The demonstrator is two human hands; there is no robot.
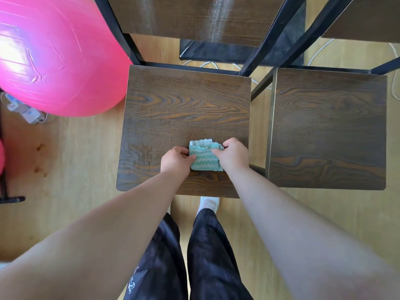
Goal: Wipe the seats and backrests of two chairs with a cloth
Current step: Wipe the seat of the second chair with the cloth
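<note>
A folded teal-and-white striped cloth [204, 156] lies on the dark wood seat of the left chair [173, 109], near its front edge. My left hand [176, 162] pinches the cloth's left side. My right hand [232, 155] grips its right side, with fingers curled over the top edge. That chair's backrest [194, 16] rises at the top, with a pale streak on it. The right chair's seat [326, 128] stands beside it, and a corner of its backrest [365, 20] shows at the top right.
A big pink exercise ball [54, 55] sits on the wooden floor, touching the left chair's left side. A power strip [26, 110] lies below it. White cables [318, 53] run behind the chairs. My legs and a shoe [208, 204] stand at the seat's front edge.
</note>
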